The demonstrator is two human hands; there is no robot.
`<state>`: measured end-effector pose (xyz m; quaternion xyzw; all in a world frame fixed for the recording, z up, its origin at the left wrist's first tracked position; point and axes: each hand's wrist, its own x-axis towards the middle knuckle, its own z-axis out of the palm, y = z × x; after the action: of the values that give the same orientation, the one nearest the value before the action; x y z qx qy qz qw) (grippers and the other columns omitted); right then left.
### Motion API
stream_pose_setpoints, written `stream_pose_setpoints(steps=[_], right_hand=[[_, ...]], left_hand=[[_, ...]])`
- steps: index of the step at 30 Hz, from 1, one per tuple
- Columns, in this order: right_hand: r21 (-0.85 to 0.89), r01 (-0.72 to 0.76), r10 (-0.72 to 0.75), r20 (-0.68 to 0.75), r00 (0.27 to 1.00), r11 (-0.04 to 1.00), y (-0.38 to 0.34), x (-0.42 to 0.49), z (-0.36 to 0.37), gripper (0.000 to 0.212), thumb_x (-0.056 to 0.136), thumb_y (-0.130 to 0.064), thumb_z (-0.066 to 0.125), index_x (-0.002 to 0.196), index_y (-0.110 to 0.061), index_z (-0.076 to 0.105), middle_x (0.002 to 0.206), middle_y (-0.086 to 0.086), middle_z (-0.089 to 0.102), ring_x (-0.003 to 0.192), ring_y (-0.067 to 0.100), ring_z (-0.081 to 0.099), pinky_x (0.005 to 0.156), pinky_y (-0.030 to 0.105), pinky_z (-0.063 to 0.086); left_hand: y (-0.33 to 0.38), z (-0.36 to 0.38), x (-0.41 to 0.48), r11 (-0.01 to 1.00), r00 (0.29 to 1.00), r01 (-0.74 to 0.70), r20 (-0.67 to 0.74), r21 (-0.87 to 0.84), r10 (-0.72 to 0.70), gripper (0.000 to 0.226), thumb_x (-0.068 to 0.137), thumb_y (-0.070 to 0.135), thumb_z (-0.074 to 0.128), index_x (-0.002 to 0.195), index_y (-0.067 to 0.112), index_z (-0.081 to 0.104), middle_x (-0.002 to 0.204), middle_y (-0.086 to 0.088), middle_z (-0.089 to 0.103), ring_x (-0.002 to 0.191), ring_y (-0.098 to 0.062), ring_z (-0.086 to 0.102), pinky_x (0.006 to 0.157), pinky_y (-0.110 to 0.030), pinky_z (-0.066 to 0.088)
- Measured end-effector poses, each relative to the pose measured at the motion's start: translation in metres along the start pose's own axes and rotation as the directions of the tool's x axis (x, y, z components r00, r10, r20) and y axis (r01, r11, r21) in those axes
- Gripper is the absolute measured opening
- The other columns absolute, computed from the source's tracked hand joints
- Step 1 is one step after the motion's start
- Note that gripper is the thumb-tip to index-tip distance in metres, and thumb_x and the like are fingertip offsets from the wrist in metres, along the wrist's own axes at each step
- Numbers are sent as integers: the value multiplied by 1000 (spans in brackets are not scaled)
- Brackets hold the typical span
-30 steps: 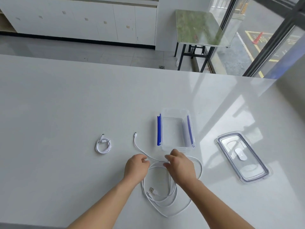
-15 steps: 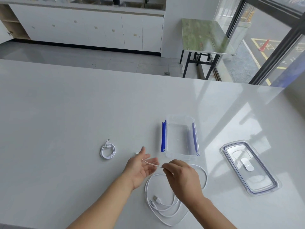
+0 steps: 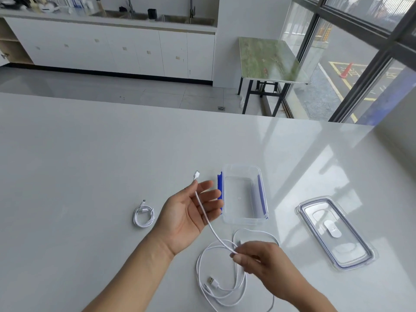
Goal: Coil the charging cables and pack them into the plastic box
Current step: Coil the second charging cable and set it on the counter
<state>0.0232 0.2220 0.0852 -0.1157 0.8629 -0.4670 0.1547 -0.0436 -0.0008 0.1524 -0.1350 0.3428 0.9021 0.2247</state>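
A long white charging cable (image 3: 221, 287) lies in loose loops on the white table near me, its USB plug among the loops. My right hand (image 3: 258, 258) pinches this cable above the loops. From there the cable runs up across the open palm of my left hand (image 3: 191, 213), and its small plug sticks out past the fingertips. The clear plastic box (image 3: 244, 218) with blue side clips stands empty just right of my left hand. A second white cable (image 3: 144, 216), coiled small, rests on the table to the left.
The box's clear lid (image 3: 335, 233) lies flat on the table to the right. The white table (image 3: 90, 165) stretches far to the left and back. Beyond its far edge are floor, white cabinets and a small green-topped table by the window.
My left hand turned palm up and rose with the cable's plug end laid across it. My right hand slid back along the cable toward me. The view tilted up.
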Motion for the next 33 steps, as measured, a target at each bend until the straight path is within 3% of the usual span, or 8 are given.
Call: stream_pose_setpoints(steps=[4,8,11,16,19,24,28,33], right_hand=[[71,-228,218,132,967,971,6,6,-28,45,90,-49,64,86,-5,70,57,-4,58,54,12,55,61,27,49],[306,-286,312,-38,949,908,-28,30,-51,29,90,-25,72,72,-3,64,52,1,46,45,17,40,46,28,35],[471,-247,289,-17,957,847,-73,50,-64,25,89,-21,73,73,-6,61,50,-3,37,48,16,30,47,27,25],[105,-120,129,-79,989,987,-131,49,-58,33,86,-30,74,71,-3,61,51,-5,42,49,15,37,49,28,34],[-129,-54,29,-189,981,990,-142,29,-53,20,88,-34,67,74,-20,68,54,-6,57,51,11,52,57,35,48],[-15,10,-14,-369,929,1000,-131,-2,-34,17,93,-21,64,84,-35,70,59,-10,66,51,8,59,56,29,49],[-52,144,-153,-404,902,988,-117,-20,-8,18,97,-25,63,102,-43,65,61,-11,66,55,10,62,57,38,57],[-31,191,-185,-439,879,981,-97,-34,10,22,88,-34,62,105,-47,65,63,-16,65,55,6,63,56,21,53]], left_hand=[[9,13,-21,990,984,22,171,139,-46,35,89,25,49,101,7,77,73,-15,74,56,-28,71,52,-30,56],[0,18,-33,850,921,110,270,516,-282,42,94,32,48,115,0,66,91,-26,74,68,-34,73,60,-34,55],[-11,20,-37,687,893,111,232,718,-386,40,99,28,49,114,-6,63,100,-29,73,81,-38,72,72,-39,56],[-17,21,-38,508,943,87,93,857,-319,32,102,24,50,117,1,67,106,-22,75,106,-38,69,89,-45,56],[-14,16,-38,681,973,68,102,729,-207,33,102,22,49,119,-1,66,111,-26,73,112,-43,66,90,-47,54],[-16,17,-38,955,977,58,179,291,-114,41,99,19,42,126,-7,61,126,-28,64,116,-39,63,108,-52,45],[-13,22,-39,995,965,85,255,-50,-69,49,91,17,42,133,-6,55,137,-28,58,128,-38,57,113,-45,39],[-3,27,-47,978,947,54,320,-201,14,53,93,32,44,124,-7,63,136,-31,57,129,-44,53,112,-55,38]])
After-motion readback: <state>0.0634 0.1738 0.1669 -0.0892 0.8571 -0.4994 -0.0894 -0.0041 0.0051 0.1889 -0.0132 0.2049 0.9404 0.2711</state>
